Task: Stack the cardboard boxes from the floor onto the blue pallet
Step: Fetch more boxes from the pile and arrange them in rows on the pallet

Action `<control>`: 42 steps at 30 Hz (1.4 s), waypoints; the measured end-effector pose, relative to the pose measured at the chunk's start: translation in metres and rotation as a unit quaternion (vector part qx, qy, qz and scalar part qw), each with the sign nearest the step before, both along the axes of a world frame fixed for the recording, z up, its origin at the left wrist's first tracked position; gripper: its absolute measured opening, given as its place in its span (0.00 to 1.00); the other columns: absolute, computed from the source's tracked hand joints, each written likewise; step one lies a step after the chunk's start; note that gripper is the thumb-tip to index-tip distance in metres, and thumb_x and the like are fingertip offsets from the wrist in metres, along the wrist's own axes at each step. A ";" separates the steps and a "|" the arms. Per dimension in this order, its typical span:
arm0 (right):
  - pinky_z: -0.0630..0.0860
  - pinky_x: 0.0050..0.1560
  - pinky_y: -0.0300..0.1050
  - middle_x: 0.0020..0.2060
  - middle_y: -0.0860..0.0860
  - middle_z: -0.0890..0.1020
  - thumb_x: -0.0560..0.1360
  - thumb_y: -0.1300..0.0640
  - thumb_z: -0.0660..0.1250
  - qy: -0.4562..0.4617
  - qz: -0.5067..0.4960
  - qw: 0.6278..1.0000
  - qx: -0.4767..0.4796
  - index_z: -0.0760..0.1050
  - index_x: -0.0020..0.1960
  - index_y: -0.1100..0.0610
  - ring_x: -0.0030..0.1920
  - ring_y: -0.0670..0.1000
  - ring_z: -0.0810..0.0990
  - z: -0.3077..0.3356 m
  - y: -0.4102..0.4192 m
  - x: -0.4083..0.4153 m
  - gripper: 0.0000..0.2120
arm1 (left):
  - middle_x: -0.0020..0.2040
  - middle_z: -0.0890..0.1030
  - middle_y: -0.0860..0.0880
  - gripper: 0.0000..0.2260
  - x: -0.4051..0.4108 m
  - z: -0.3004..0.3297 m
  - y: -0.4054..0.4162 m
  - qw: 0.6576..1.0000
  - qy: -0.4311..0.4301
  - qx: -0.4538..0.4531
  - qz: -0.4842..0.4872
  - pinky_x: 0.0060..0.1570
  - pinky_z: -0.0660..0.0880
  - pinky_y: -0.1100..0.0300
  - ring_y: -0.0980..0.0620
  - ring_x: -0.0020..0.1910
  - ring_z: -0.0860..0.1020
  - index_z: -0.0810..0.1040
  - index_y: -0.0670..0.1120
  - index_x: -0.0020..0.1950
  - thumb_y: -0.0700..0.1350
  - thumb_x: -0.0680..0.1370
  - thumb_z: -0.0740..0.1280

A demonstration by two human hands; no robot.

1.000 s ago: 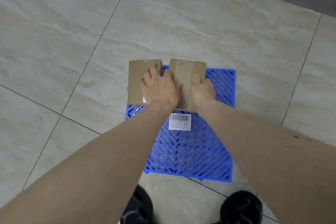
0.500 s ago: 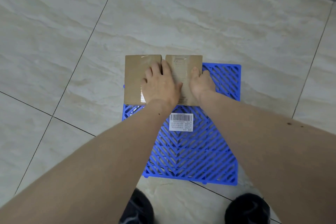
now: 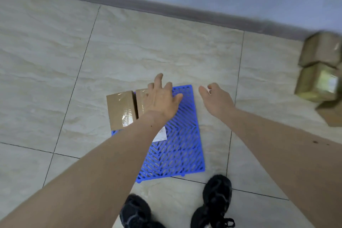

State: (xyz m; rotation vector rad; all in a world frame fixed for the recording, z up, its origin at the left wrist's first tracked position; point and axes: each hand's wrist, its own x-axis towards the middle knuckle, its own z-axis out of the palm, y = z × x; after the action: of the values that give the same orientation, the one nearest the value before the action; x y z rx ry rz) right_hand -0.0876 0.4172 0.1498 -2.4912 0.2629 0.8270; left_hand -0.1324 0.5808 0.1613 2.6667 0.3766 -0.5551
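Boxes on pallet: two cardboard boxes [image 3: 121,110] lie side by side, touching, along the far left edge of the blue pallet [image 3: 177,146], leaving the right and near parts free for more.
Boxes on floor: a blurred cluster [image 3: 320,72] sits at far right, well apart from the pallet, near the wall.
Left hand [image 3: 162,98]: grip spread, fingers straight, above the second box, holding nothing.
Right hand [image 3: 216,98]: grip loosely curled, empty, pointing toward the cluster; judged the next pick-up.
Label: white barcode sticker [image 3: 161,133] on the pallet.
Shoes [image 3: 216,196]: at the pallet's near edge.
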 end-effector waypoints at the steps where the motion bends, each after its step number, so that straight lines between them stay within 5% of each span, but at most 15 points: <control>1: 0.68 0.63 0.49 0.65 0.61 0.75 0.81 0.42 0.55 -0.004 -0.010 1.000 -0.003 0.66 0.71 0.60 0.66 0.60 0.73 0.017 -0.015 0.002 0.26 | 0.78 0.51 0.48 0.21 0.005 0.015 -0.011 1.000 0.001 -0.010 -0.013 0.66 0.64 0.47 0.42 0.71 0.59 0.71 0.47 0.67 0.58 0.79 0.61; 14: 0.69 0.64 0.53 0.69 0.57 0.72 0.81 0.42 0.54 -0.068 -0.125 0.990 -0.012 0.64 0.72 0.58 0.68 0.58 0.71 0.141 -0.244 0.006 0.26 | 0.77 0.56 0.50 0.23 0.069 0.142 -0.232 0.984 -0.015 -0.027 -0.175 0.63 0.66 0.46 0.43 0.71 0.61 0.70 0.47 0.71 0.58 0.80 0.59; 19: 0.72 0.61 0.55 0.64 0.57 0.75 0.81 0.43 0.53 -0.063 -0.117 0.990 -0.038 0.67 0.70 0.58 0.62 0.60 0.74 0.151 -0.356 0.010 0.25 | 0.78 0.55 0.51 0.23 0.079 0.138 -0.335 0.983 0.014 -0.042 -0.179 0.65 0.65 0.45 0.45 0.73 0.59 0.70 0.48 0.71 0.58 0.80 0.59; 24: 0.70 0.46 0.49 0.53 0.57 0.78 0.81 0.43 0.53 -0.057 -0.122 0.989 -0.057 0.70 0.61 0.58 0.50 0.58 0.76 0.152 -0.449 0.015 0.21 | 0.78 0.54 0.51 0.24 0.097 0.132 -0.411 0.980 0.035 -0.039 -0.192 0.65 0.66 0.44 0.45 0.73 0.60 0.69 0.47 0.71 0.59 0.80 0.59; 32: 0.68 0.49 0.49 0.53 0.53 0.71 0.82 0.43 0.54 -0.029 -0.152 0.985 -0.070 0.67 0.64 0.58 0.53 0.56 0.72 0.141 -0.524 0.065 0.21 | 0.78 0.56 0.50 0.25 0.161 0.113 -0.484 0.976 0.041 -0.028 -0.212 0.66 0.65 0.43 0.44 0.73 0.59 0.69 0.45 0.72 0.59 0.81 0.57; 38: 0.73 0.56 0.56 0.56 0.55 0.75 0.81 0.42 0.53 -0.002 -0.136 0.988 -0.066 0.67 0.60 0.57 0.54 0.57 0.75 0.100 -0.551 0.127 0.19 | 0.78 0.57 0.50 0.25 0.220 0.068 -0.523 0.972 0.045 -0.025 -0.231 0.64 0.66 0.44 0.44 0.72 0.61 0.67 0.44 0.72 0.59 0.81 0.54; 42: 0.74 0.51 0.54 0.53 0.53 0.74 0.79 0.39 0.49 0.014 -0.116 0.991 -0.067 0.69 0.60 0.56 0.56 0.58 0.76 0.055 -0.561 0.162 0.23 | 0.77 0.58 0.51 0.25 0.246 0.026 -0.541 0.972 0.061 -0.026 -0.223 0.64 0.66 0.44 0.45 0.72 0.62 0.67 0.45 0.72 0.59 0.82 0.53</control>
State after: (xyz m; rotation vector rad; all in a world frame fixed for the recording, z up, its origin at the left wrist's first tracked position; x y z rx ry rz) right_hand 0.0744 -0.1435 0.2049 -2.5113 0.6235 0.7695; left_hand 0.1136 0.0394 0.1876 2.6768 -0.2143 -0.8502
